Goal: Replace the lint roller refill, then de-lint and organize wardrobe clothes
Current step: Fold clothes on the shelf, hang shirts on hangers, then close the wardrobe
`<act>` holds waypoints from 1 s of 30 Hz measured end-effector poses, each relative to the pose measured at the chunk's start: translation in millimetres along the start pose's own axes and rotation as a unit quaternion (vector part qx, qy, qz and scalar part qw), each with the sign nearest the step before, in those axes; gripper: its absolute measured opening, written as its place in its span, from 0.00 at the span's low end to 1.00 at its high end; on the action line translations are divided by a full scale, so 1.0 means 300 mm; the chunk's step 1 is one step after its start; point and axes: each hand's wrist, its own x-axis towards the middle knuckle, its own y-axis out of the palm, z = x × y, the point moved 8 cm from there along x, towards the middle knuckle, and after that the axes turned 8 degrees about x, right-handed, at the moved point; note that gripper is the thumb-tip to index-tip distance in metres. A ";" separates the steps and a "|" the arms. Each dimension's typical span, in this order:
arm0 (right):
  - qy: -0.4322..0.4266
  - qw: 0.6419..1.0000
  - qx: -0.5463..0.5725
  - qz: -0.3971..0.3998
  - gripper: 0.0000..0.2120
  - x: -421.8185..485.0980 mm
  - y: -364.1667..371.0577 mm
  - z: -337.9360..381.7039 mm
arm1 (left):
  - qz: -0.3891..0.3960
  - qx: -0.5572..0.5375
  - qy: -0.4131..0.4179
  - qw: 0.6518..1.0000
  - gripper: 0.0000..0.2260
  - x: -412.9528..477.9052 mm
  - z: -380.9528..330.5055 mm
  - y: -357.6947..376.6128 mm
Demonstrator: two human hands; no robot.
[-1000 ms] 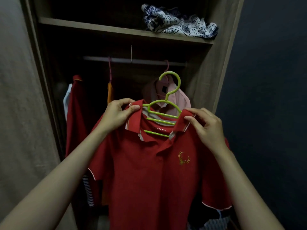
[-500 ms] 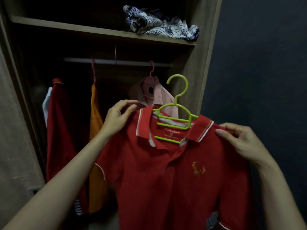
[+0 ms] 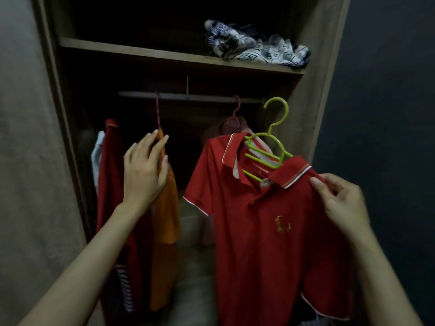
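Observation:
A red polo shirt (image 3: 263, 231) hangs on a green hanger (image 3: 270, 149) in front of the open wardrobe, off the rail. My right hand (image 3: 339, 203) pinches the shirt's shoulder beside the collar and holds it up. My left hand (image 3: 143, 170) is away from that shirt, its straight fingers resting on the shoulder of an orange garment (image 3: 164, 227) that hangs from the rail (image 3: 188, 96) on a pink hanger. No lint roller is in view.
Further left on the rail hang a dark red shirt (image 3: 110, 184) and a pale garment. A pinkish shirt on a pink hanger (image 3: 235, 114) hangs behind the polo. A crumpled blue-and-white cloth (image 3: 254, 45) lies on the upper shelf (image 3: 141, 51). A dark wall stands at the right.
My left hand let go of the polo's left shoulder and moved left onto the orange garment. The polo now hangs tilted from my right hand alone, further to the right.

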 end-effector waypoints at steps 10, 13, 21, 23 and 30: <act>0.005 0.992 -0.001 -0.129 0.08 0.038 0.529 -0.060 | -0.100 0.124 0.009 0.987 0.22 0.054 0.260 -0.205; 0.023 0.989 0.014 -0.145 0.09 0.087 0.657 -0.059 | -0.105 0.128 -0.012 0.986 0.25 0.066 0.334 -0.214; 0.027 0.994 -0.017 -0.103 0.11 0.262 0.921 -0.062 | -0.090 0.125 -0.063 0.986 0.28 0.081 0.492 -0.167; 0.015 0.995 -0.039 -0.088 0.11 0.294 0.966 -0.047 | -0.094 0.135 -0.061 0.984 0.28 0.082 0.506 -0.161; 0.022 0.996 -0.057 -0.059 0.12 0.381 1.072 -0.055 | -0.114 0.170 -0.061 0.977 0.29 0.076 0.520 -0.155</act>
